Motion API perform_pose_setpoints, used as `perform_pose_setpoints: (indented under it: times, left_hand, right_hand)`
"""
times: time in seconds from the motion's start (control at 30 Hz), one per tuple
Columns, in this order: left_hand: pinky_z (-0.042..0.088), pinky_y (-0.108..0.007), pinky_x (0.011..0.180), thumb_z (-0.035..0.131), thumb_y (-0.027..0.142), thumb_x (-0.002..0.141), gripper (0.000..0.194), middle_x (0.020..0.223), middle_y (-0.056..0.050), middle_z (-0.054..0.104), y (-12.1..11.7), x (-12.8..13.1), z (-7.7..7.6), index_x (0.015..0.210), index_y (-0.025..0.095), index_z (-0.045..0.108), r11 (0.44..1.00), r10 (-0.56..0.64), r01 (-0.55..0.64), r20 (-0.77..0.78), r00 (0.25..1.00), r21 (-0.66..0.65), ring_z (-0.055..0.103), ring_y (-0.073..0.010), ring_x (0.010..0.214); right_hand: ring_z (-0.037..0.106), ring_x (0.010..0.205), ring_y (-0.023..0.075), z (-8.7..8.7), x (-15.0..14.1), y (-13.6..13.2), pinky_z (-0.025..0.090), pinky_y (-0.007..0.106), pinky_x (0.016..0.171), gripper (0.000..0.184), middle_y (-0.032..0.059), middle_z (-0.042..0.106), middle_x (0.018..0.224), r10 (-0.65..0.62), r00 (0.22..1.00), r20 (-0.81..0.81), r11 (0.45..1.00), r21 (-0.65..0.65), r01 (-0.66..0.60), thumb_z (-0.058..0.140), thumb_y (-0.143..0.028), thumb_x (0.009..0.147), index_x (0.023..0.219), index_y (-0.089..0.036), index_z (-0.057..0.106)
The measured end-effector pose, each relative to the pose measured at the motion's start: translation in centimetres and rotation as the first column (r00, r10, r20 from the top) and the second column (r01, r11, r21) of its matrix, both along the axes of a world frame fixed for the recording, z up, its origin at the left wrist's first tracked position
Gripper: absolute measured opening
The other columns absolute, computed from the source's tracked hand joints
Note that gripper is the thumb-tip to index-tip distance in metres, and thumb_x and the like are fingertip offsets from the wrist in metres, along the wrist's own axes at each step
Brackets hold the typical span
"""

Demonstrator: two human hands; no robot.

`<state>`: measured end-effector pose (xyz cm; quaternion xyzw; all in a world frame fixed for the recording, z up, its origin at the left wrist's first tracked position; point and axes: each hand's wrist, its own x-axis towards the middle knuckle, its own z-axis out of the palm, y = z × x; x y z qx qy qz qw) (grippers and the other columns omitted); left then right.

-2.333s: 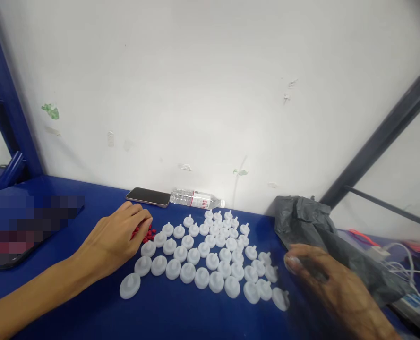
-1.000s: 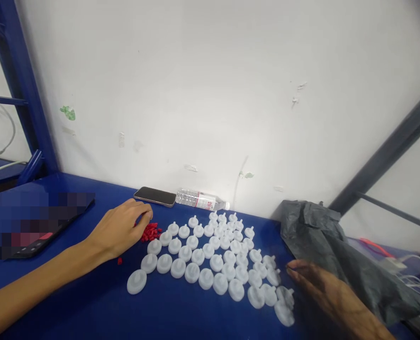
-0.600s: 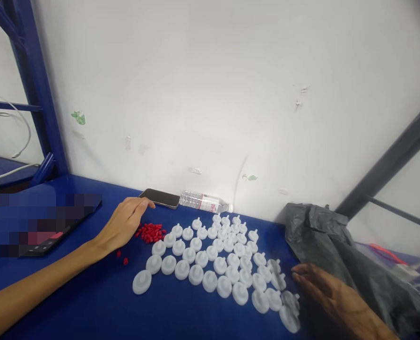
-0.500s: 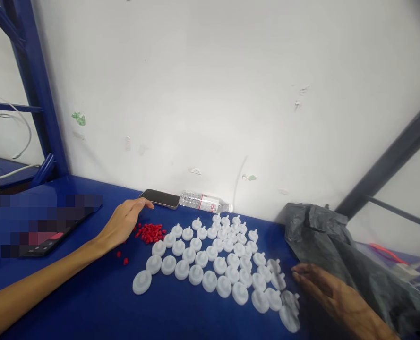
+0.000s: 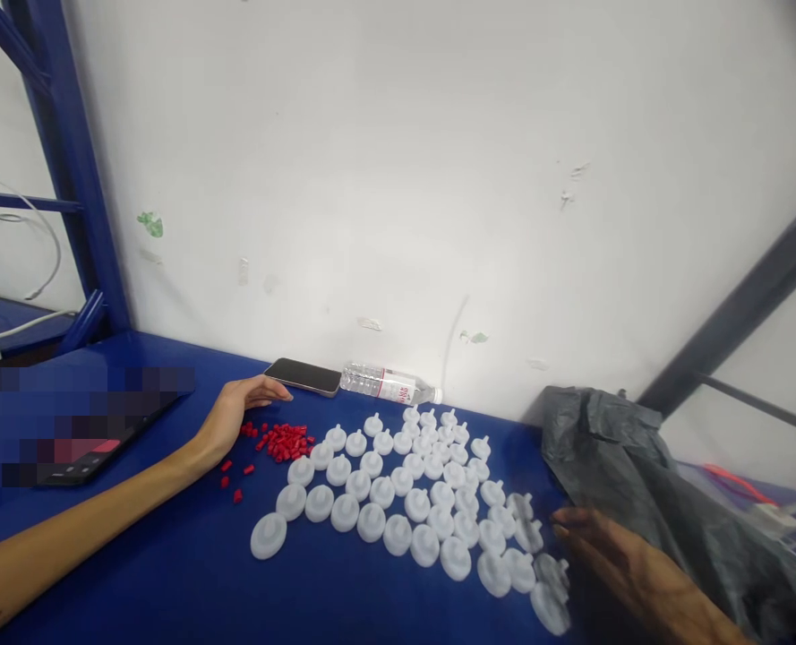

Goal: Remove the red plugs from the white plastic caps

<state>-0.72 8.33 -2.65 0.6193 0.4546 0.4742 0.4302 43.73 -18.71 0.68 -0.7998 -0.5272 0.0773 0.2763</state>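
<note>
My left hand (image 5: 240, 410) rests on its edge beside a small pile of red plastic pieces (image 5: 286, 442). Its fingers are stretched and slightly curved, with nothing held in them. A few loose red pieces lie near its wrist. Many white round discs with a short stem on top (image 5: 371, 521) are spread in rough rows across the blue table (image 5: 344, 591). Right of them my right hand (image 5: 616, 548) lies in shadow, fingers extended and apart from the discs. No object shows in it.
A phone (image 5: 307, 375) and a clear plastic bottle (image 5: 388, 384) lie along the wall. At the right a dark grey plastic bag (image 5: 592, 439) covers the table. A partly pixelated black device (image 5: 89, 466) sits at the left. Blue frame posts (image 5: 68, 170) stand at the side.
My left hand has turned and shifted slightly left, uncovering more red pieces beside its palm and wrist. My right hand and the white discs look nearly unchanged.
</note>
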Motion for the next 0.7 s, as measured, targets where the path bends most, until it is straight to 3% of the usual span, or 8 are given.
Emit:
perform_pose_setpoints:
  times: [0.17, 0.3, 0.7]
  left_hand:
    - [0.049, -0.038, 0.086, 0.044, 0.057, 0.076, 0.045, 0.082, -0.009, 0.078, -0.2, 0.2, 0.2, 0.071, 0.02, 0.07, 1.0, 0.019, -0.019, 0.011, 1.0, -0.012, 0.072, -0.0303, 0.091]
    - [0.049, -0.037, 0.083, 0.044, 0.056, 0.076, 0.045, 0.081, -0.009, 0.077, -0.2, 0.3, 0.2, 0.07, 0.02, 0.069, 1.0, 0.015, -0.015, 0.008, 1.0, -0.013, 0.072, -0.0295, 0.089]
    - [0.051, -0.038, 0.082, 0.041, 0.055, 0.077, 0.044, 0.079, -0.009, 0.076, 0.0, 0.2, 0.0, 0.069, 0.02, 0.067, 1.0, 0.018, -0.017, -0.04, 0.999, 0.005, 0.071, -0.0282, 0.085]
  right_hand:
    - [0.078, 0.087, 0.025, 0.6, -0.7, -0.3, 0.063, 0.026, 0.076, 0.031, 0.002, 0.081, 0.089, 0.04, 0.989, -0.139, 0.998, -0.041, -0.046, 0.059, -0.053, 0.075, 0.091, -0.032, 0.076]
    - [0.078, 0.086, 0.0272, 1.4, -1.4, -0.4, 0.063, 0.027, 0.074, 0.035, 0.0044, 0.082, 0.089, 0.033, 0.965, -0.262, 0.999, -0.006, -0.035, 0.064, -0.055, 0.068, 0.087, -0.029, 0.077]
    - [0.078, 0.08, 0.026, 1.3, -1.8, -0.1, 0.063, 0.026, 0.07, 0.028, 0.0017, 0.081, 0.08, 0.033, 0.976, -0.217, 0.999, 0.016, -0.03, 0.067, -0.051, 0.065, 0.083, -0.031, 0.077]
